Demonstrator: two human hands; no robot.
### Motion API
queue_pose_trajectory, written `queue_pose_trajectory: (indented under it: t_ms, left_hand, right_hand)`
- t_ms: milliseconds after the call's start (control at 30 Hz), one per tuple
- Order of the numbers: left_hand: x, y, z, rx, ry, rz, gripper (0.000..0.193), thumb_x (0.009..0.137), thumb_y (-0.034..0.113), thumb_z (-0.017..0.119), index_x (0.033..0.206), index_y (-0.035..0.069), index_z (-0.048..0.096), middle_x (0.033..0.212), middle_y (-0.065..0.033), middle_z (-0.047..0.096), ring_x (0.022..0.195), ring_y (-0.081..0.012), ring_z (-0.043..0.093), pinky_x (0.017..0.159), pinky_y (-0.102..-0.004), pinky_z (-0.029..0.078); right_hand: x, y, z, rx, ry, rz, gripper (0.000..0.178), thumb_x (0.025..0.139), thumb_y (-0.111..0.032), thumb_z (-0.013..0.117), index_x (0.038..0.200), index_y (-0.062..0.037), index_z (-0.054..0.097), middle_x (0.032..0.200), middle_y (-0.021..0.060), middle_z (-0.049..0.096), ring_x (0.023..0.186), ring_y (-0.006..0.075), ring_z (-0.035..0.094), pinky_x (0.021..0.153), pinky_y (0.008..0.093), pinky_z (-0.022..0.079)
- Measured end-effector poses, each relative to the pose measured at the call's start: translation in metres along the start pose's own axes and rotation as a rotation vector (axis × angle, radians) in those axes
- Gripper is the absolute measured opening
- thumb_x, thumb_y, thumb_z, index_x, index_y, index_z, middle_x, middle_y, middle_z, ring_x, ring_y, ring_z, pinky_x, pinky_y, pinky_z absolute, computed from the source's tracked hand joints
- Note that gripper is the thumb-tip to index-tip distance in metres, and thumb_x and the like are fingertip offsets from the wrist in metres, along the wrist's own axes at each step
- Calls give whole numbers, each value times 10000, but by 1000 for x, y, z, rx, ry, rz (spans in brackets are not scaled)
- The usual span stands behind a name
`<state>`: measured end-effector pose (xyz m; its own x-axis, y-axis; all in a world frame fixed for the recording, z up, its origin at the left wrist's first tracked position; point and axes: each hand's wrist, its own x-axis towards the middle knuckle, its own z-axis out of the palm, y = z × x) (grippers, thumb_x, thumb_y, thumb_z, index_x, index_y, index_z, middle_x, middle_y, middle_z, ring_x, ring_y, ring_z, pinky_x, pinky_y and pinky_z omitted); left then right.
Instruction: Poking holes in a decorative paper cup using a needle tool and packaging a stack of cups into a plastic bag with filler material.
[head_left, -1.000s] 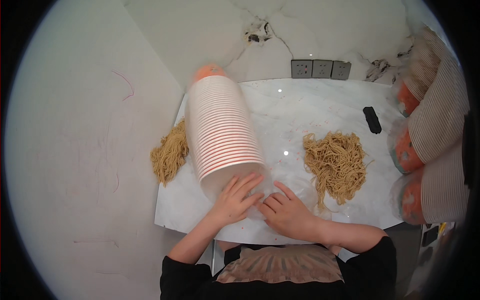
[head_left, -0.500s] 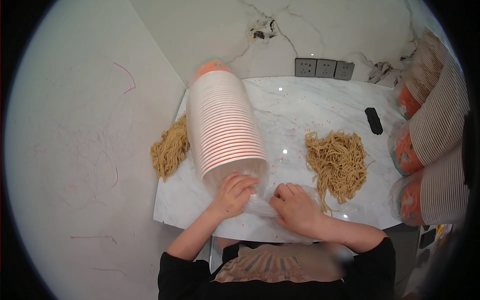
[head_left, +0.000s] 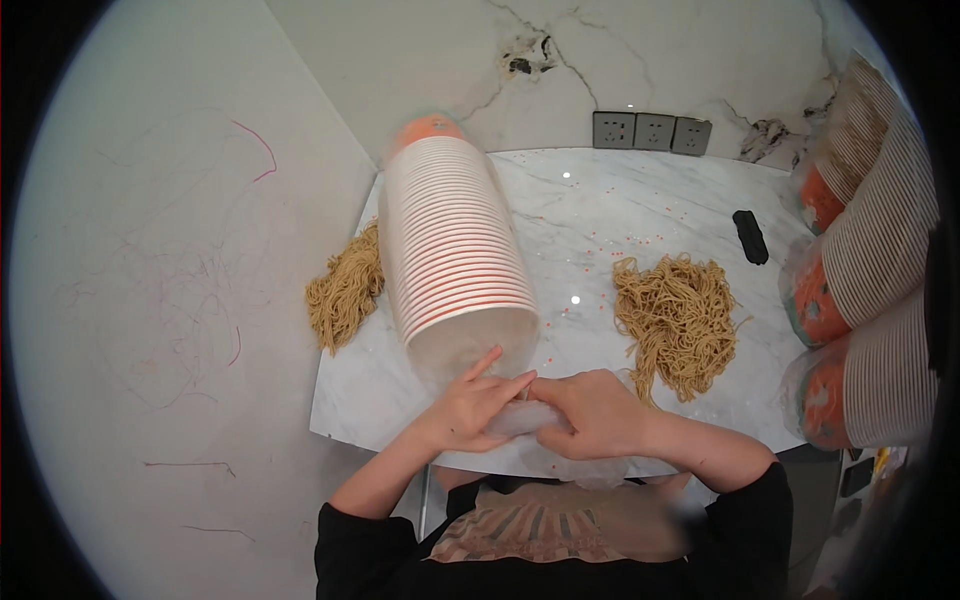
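Observation:
A long stack of white paper bowls or cups with red-orange rim lines lies on its side, wrapped in a clear plastic bag. Its mouth end points toward me. The bag's loose end is bunched between my hands. My left hand pinches the bunched plastic, its index finger raised in front of the stack's mouth. Close beside it, my right hand is closed on the same plastic, thumb and fingers curled. Some plastic hangs below the right hand. Whether a strand is held at the pinch cannot be made out.
A loose heap of thin tan strands lies right of the stack; another tan bundle lies left. A black folded object sits farther right. Several bagged stacks line the right side. Small red specks dot the marble table.
My right hand has moved left, up against my left hand. The plastic stretched between them is now bunched shorter, and my left fingers have shifted from flat on the bag to pinching.

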<state>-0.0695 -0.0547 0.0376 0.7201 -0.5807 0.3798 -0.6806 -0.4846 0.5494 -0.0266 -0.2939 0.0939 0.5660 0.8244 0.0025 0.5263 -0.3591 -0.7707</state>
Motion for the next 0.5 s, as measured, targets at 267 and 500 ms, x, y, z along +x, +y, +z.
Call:
queue_pose_trajectory:
  t_ms: [267, 500]
  left_hand:
    - [-2, -47, 13, 449, 241, 275, 310, 677, 121, 749, 982, 72, 724, 725, -18, 618, 743, -206, 659, 875, -387, 580]
    - [-4, -56, 5, 556, 311, 252, 313, 720, 232, 744, 997, 87, 720, 785, -55, 641, 758, -239, 664, 776, -379, 567]
  right_hand:
    - [10, 26, 15, -361, -112, 31, 358, 773, -165, 676, 1116, -70, 635, 778, 139, 685, 738, 378, 678, 658, 494, 521]
    - [16, 24, 8, -262, -25, -92, 348, 768, -39, 662, 1107, -48, 579, 846, 171, 680, 800, 404, 661, 689, 506, 504]
